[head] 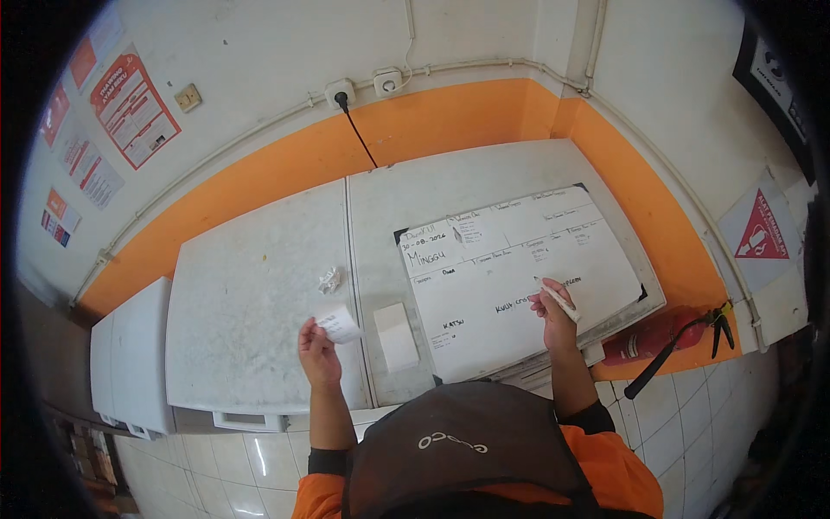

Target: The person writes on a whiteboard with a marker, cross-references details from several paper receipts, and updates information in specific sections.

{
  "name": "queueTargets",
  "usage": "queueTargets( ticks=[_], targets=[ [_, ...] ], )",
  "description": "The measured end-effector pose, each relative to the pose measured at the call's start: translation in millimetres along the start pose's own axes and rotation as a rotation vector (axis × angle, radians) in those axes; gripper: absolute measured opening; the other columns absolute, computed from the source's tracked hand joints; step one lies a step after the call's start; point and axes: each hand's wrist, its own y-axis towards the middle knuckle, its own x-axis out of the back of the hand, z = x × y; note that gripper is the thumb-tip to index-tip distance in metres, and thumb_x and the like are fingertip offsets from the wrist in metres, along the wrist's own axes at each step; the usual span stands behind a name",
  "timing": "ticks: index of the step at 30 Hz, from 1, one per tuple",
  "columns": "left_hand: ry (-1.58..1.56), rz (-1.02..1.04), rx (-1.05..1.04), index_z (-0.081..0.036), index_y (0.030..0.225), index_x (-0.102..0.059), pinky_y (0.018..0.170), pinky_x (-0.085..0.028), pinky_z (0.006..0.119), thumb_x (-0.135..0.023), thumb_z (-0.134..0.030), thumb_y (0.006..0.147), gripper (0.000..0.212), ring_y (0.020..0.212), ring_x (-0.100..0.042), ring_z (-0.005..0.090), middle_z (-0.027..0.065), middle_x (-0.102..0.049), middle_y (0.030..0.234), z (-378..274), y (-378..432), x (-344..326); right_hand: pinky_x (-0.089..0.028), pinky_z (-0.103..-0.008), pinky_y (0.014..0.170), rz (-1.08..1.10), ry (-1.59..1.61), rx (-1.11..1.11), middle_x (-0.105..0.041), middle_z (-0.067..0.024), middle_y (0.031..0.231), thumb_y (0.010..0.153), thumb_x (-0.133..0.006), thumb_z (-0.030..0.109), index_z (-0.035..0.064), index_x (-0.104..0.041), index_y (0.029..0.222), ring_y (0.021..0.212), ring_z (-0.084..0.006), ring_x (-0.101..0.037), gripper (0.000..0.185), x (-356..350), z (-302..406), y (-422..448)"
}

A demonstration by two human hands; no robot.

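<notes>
Between the thumb and fingers of my left hand [319, 350] is a small white paper slip [338, 324] bearing printed lines. My right hand [556, 318] grips a white marker pen [559, 303], held slanted over a whiteboard [480, 344]. Handwritten words, ruled lines and several small stuck-on labels cover parts of the board, which has black corner pieces. Some of the writing is hidden behind my right hand. Near my left hand lie a crumpled bit of paper [329, 280] and a flat white rectangular piece [397, 337], probably folded paper or card.
The board rests on the white lid of a chest freezer [259, 311], with a seam running between two lids. A red fire extinguisher [655, 334] with a black hose is at the right. Behind, a black plug [341, 99] sits in a wall socket; posters [135, 107] hang left.
</notes>
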Motion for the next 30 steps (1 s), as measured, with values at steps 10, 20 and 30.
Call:
queueTargets(
  ticks=[10, 20, 30],
  targets=[
    [0.82, 0.007, 0.263, 0.0, 0.105, -0.056, 0.052, -0.04, 0.021, -0.06, -0.005, 0.079, 0.027, 0.057, -0.047, 0.0064, 0.0008, -0.055, 0.071, 52.4, -13.0, 37.7, -0.039, -0.0221, 0.064, 0.045, 0.021, -0.034, -0.062, -0.0073, 0.081, 0.084, -0.054, 0.012, 0.0012, -0.05, 0.113, 0.069, -0.0104, -0.052, 0.031, -9.3, -7.0, -9.7],
    [0.87, 0.138, -0.239, 0.0, 0.118, -0.048, 0.069, -0.042, 0.024, -0.051, 0.002, 0.077, 0.041, 0.072, -0.049, 0.0125, 0.0085, -0.052, 0.103, 22.6, -31.1, -16.6, -0.04, -0.0231, 0.064, 0.337, -0.17, -0.15, -0.06, -0.0035, 0.08, 0.089, -0.052, 0.02, 0.0015, -0.058, 0.106, 0.071, -0.0095, -0.051, 0.026, -42.1, 9.2, -42.5],
    [0.643, 0.563, 0.085, -0.001, 0.119, -0.037, 0.076, -0.048, 0.025, -0.057, 0.01, 0.078, 0.047, 0.086, -0.06, 0.0149, 0.0122, -0.058, 0.101, 13.5, -75.7, -90.7, -0.045, -0.028, 0.074, 0.451, -0.5, 0.489, -0.057, -0.0053, 0.083, 0.077, -0.066, 0.006, -0.0003, -0.061, 0.091, 0.083, -0.0152, -0.056, 0.016, -73.8, 24.6, -55.9]
  ],
)
